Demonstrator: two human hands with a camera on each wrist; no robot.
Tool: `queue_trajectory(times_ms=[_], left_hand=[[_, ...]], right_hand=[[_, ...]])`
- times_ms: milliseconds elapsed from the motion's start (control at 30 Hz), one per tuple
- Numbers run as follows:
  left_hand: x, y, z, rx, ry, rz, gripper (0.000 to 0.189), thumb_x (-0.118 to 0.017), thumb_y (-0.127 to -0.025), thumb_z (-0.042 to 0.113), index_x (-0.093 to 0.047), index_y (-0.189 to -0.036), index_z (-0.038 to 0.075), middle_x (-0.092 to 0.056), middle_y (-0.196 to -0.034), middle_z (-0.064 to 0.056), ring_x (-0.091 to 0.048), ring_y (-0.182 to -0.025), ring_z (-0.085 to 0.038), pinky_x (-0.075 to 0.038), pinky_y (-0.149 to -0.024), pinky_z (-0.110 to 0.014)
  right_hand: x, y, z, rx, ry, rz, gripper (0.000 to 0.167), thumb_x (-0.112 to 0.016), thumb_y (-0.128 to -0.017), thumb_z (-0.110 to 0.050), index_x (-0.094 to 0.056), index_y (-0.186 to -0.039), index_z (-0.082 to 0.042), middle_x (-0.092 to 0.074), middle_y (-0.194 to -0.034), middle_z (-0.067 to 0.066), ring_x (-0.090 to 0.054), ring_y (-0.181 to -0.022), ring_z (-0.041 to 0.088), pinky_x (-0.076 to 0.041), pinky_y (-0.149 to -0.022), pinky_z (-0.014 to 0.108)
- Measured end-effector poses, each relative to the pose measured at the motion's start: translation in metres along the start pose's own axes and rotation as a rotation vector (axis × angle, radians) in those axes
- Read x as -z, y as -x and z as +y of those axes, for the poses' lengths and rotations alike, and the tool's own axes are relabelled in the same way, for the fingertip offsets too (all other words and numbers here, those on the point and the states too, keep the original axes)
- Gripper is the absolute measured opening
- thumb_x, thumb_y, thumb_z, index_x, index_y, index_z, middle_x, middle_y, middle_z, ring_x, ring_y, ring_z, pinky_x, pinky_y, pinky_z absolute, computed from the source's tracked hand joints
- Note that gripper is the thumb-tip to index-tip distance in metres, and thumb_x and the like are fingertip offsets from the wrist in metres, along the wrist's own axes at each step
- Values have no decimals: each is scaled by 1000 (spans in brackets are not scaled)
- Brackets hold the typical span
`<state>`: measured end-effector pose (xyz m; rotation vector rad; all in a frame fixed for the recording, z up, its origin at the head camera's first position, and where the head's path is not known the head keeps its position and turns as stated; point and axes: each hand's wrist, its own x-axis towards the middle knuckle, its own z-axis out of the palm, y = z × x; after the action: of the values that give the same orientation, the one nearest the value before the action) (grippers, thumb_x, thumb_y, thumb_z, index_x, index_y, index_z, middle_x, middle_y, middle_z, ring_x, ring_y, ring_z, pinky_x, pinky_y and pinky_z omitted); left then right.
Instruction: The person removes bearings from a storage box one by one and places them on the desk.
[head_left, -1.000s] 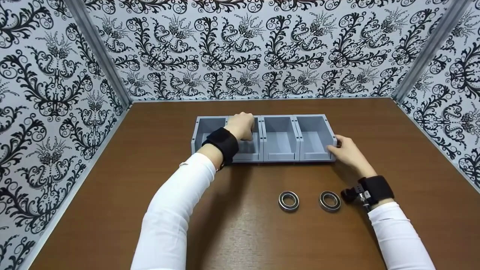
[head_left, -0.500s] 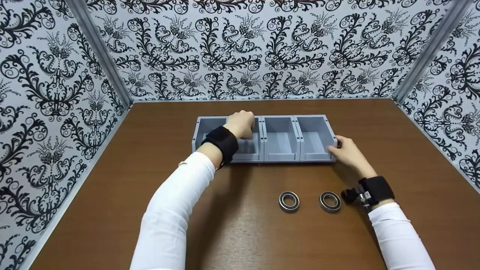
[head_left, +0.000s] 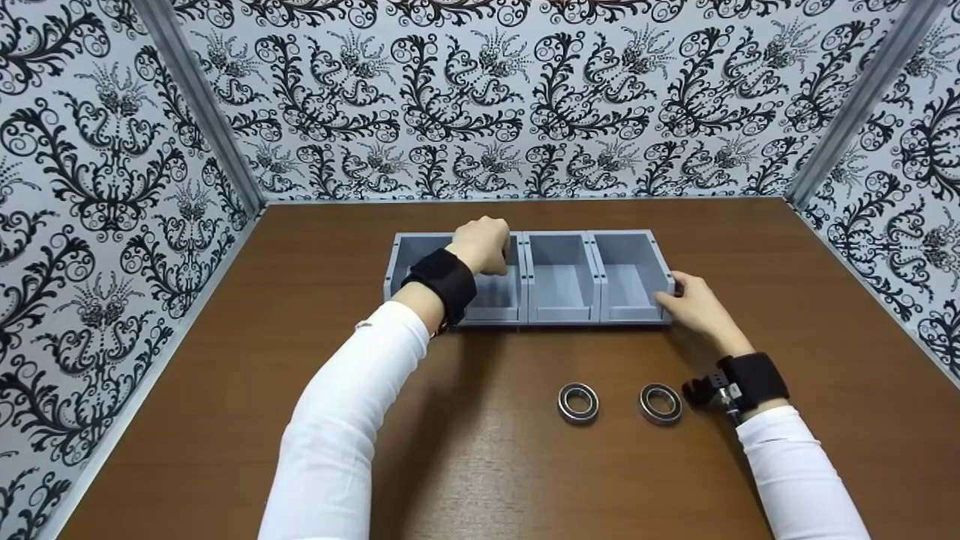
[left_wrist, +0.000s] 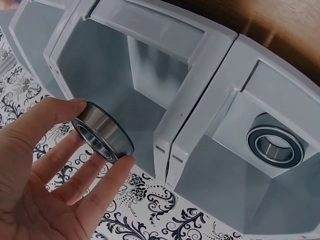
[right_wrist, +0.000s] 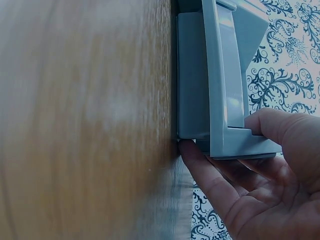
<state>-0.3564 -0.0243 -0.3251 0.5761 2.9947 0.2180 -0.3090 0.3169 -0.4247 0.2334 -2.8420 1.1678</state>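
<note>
Pinches ball bearing [left_wrist: 106,128] in left grip [head_left: 480,244], rightmost bin [head_left: 632,313] in right grip [head_left: 699,304]; could drop bearing askew through slight fingertip contact.

No text, label, brand, number or sign can be read on anything here.

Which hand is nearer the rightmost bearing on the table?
Right. The right hand is beyond the rightmost bearing, gripping the right end of the grey bin row; the left hand is farther left, at the second bin from the left, holding another bearing.
</note>
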Motion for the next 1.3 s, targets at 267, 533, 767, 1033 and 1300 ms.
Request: queue_trajectory(times_ms=[267,533,767,1033,1300], left_hand=[[3,0,0,-1,-10,8,13,-76,-79,14,-77,-91,9,-75,-107,-8,-70,-101,-29,-58,-86,-45],[3,0,1,-4,0,6,16,-77,-78,15,-78,-93,10,-75,-109,-9,-69,-104,-30,-57,-87,-45],[4,-1,0,-11,16,4,16,-77,-79,16,-77,-94,11,-74,-109,-8,-69,-102,-28,-57,-87,-45],[8,3,2,-13,26,28,18,-78,-78,19,-77,-94,11,-75,-107,-7,-70,-100,-28,-57,-87,-44],[14,8,4,-22,38,35,16,-77,-77,16,-77,-92,10,-75,-105,-7,-69,-96,-26,-56,-84,-43]], right_hand=[[-1,-1,1,-8,4,1,45,-54,-93,-6,-52,-131,16,-65,-115,34,-59,-87,10,-44,-71,12],[-1,-1,1,2,0,8,43,-56,-92,-6,-54,-129,16,-66,-111,32,-57,-83,6,-44,-69,12],[-1,-1,1,-3,-4,8,43,-56,-92,-5,-54,-129,17,-66,-111,32,-58,-83,8,-45,-69,12],[-1,-2,2,-1,8,3,43,-56,-93,-7,-53,-129,16,-66,-110,32,-57,-80,5,-44,-68,12],[-1,-3,3,2,3,11,42,-57,-92,-6,-54,-127,17,-67,-105,30,-56,-78,5,-44,-65,12]])
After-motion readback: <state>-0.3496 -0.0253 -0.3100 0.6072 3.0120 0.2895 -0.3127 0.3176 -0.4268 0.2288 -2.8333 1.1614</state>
